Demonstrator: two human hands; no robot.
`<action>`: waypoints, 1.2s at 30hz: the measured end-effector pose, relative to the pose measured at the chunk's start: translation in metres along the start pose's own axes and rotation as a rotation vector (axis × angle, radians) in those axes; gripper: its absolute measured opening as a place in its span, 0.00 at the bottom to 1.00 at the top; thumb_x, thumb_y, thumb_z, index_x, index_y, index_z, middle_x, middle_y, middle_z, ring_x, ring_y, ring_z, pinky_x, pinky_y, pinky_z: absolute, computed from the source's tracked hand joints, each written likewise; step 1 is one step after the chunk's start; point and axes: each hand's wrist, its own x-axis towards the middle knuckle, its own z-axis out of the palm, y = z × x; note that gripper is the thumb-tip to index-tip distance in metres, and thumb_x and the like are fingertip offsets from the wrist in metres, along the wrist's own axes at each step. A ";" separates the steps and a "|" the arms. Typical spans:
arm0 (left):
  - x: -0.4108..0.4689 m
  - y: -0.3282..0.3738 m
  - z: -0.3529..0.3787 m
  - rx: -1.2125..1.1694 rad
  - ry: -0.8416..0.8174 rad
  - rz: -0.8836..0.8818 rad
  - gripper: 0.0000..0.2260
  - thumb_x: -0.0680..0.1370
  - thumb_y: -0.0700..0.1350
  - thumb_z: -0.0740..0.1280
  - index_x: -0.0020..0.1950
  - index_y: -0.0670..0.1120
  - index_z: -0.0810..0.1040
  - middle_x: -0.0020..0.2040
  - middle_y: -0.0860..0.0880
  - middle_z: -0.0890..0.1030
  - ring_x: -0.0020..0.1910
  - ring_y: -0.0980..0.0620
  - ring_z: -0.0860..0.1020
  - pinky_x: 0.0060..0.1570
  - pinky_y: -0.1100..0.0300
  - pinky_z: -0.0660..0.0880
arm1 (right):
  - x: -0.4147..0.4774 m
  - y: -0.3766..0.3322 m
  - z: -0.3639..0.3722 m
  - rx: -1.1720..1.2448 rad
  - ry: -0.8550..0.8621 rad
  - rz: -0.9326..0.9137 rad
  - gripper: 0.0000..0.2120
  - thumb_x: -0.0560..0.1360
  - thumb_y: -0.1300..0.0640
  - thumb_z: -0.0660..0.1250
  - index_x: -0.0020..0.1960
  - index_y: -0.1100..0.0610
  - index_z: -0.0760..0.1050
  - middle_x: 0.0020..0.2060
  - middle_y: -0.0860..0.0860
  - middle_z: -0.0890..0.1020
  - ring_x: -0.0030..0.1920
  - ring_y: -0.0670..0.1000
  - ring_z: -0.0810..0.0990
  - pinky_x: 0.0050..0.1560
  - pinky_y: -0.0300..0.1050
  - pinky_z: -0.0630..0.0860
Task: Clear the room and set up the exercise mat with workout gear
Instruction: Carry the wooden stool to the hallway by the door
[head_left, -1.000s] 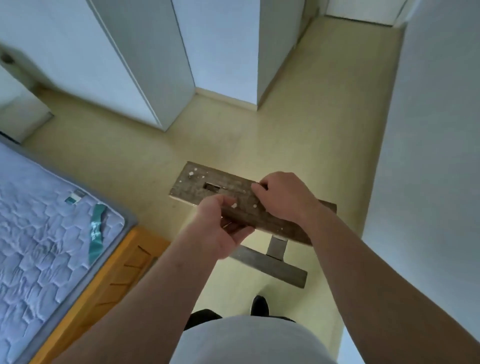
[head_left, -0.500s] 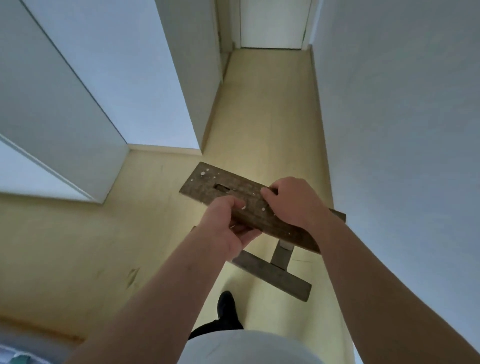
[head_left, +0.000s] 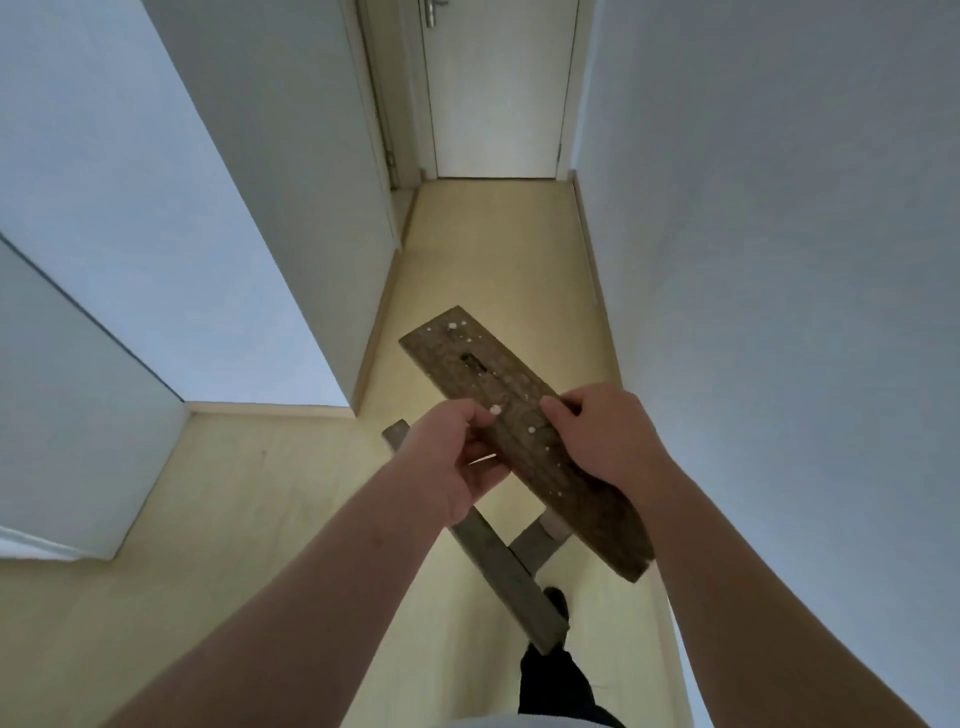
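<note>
Balance seems the aim: left hand (head_left: 452, 462) curls its fingers under the paint-flecked dark wooden stool (head_left: 457, 348) mid-frame, right hand (head_left: 608, 436) hooks over its seat, probably bound for the white door (head_left: 493, 104) at top.

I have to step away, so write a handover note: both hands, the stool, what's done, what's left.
Left hand grips the wooden stool by its seat's left edge; right hand grips the right edge.
Stool is held off the hallway floor, closed door ahead.
Done: stool lifted.
Left: carry it out, then set up the mat and gear, neither in view.
</note>
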 end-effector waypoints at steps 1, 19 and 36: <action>0.012 0.011 0.015 -0.009 0.011 0.014 0.16 0.74 0.36 0.67 0.60 0.36 0.81 0.43 0.41 0.85 0.39 0.44 0.84 0.36 0.56 0.81 | 0.019 0.005 -0.010 0.023 -0.007 0.003 0.20 0.83 0.43 0.59 0.56 0.55 0.82 0.42 0.48 0.83 0.40 0.44 0.79 0.40 0.36 0.69; 0.188 0.196 0.230 -0.026 0.010 0.175 0.09 0.74 0.34 0.70 0.53 0.40 0.81 0.47 0.44 0.83 0.46 0.47 0.82 0.43 0.52 0.78 | 0.302 0.050 -0.153 0.420 0.034 0.097 0.16 0.81 0.47 0.66 0.57 0.57 0.84 0.41 0.47 0.83 0.41 0.45 0.81 0.47 0.41 0.75; 0.423 0.413 0.411 0.073 0.062 0.137 0.09 0.74 0.33 0.70 0.53 0.39 0.81 0.53 0.41 0.81 0.52 0.42 0.80 0.43 0.51 0.78 | 0.634 0.075 -0.228 0.560 0.036 0.234 0.10 0.78 0.51 0.71 0.54 0.56 0.84 0.42 0.49 0.86 0.44 0.48 0.85 0.51 0.45 0.82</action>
